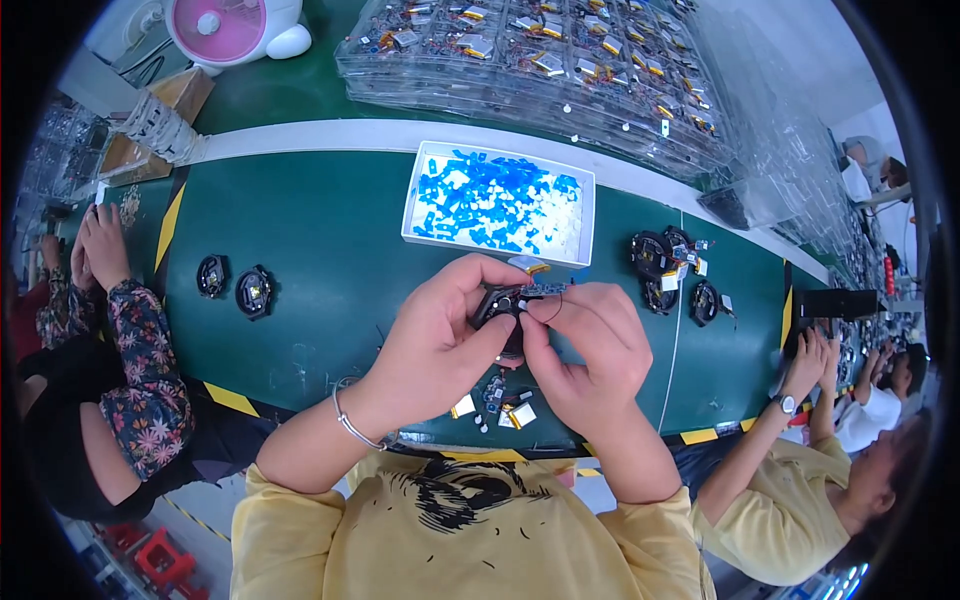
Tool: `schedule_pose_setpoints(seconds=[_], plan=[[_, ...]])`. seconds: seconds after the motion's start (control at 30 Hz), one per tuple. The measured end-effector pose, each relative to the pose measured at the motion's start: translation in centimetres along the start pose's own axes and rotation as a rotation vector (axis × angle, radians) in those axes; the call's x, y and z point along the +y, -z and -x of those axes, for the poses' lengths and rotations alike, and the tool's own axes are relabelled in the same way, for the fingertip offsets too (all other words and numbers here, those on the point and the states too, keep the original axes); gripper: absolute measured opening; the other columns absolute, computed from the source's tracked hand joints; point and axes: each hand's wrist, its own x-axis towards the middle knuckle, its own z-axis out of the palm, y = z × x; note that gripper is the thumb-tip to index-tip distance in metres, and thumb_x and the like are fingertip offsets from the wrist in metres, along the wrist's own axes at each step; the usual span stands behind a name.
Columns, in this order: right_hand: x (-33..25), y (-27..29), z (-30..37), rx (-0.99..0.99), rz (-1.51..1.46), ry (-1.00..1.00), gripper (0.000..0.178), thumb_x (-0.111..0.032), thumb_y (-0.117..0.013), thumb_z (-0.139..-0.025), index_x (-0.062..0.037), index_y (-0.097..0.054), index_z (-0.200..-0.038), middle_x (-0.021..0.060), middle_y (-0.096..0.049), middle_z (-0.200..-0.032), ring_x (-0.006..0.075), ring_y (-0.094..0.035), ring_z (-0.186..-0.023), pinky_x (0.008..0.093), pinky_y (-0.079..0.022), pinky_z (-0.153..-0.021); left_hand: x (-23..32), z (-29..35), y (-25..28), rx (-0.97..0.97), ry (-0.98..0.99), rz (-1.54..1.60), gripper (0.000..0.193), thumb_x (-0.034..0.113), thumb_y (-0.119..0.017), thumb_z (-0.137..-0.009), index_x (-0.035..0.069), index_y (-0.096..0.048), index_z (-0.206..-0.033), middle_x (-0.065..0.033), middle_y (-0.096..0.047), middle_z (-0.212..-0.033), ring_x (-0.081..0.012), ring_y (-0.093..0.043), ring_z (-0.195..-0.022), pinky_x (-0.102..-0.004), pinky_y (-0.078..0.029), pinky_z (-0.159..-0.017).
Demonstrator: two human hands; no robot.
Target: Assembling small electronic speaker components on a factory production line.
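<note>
My left hand [435,330] is closed around a black round housing [492,303], thumb laid across its front. From the right, my right hand [600,345] pinches at a small circuit board [545,290] with thin wires at the housing's edge. The exact grip of its fingertips is partly hidden. A silver and yellow battery [530,265] shows just above the board. Below my hands, near the table edge, lie a small wired module [494,392] and a white battery pack [518,415].
Beyond my hands stands a white box [410,215] of blue tabs. Black housings [254,291] lie at left, others with boards [652,255] at right. Stacked clear trays [430,85] of wired batteries fill the back, near a pink fan [215,35]. Co-workers sit on both sides.
</note>
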Motion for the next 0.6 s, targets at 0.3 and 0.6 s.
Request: schedule_pose_setpoints(seconds=[0.3, 0.6], plan=[[-0.2, -0.8, 0.0, 0.068, 0.06, 0.075, 0.019, 0.007, -0.072, -0.063, -0.0014, -0.064, -0.078, 0.01, -0.063, -0.078, 0.0232, -0.06, -0.068, 0.0302, -0.047, -0.059, 0.0, 0.5, -0.4, 0.026, -0.129, -0.053, 0.032, -0.013, -0.047, -0.085, -0.001, -0.045, -0.114, -0.0077, -0.055, -0.107, -0.0092, -0.055, -0.098, -0.024, -0.047, -0.084], [0.1, -0.2, -0.6, -0.049, 0.081, 0.106, 0.015, 0.005, -0.068, -0.069, -0.001, -0.064, -0.082, 0.0109, -0.061, -0.08, 0.026, -0.058, -0.074, 0.0318, -0.045, -0.069, -0.3, -0.1, 0.7, 0.041, -0.152, 0.002, 0.02, -0.006, -0.052, -0.088, -0.001, -0.049, -0.107, -0.0076, -0.06, -0.1, -0.0091, -0.06, -0.09, -0.0228, -0.053, -0.069]])
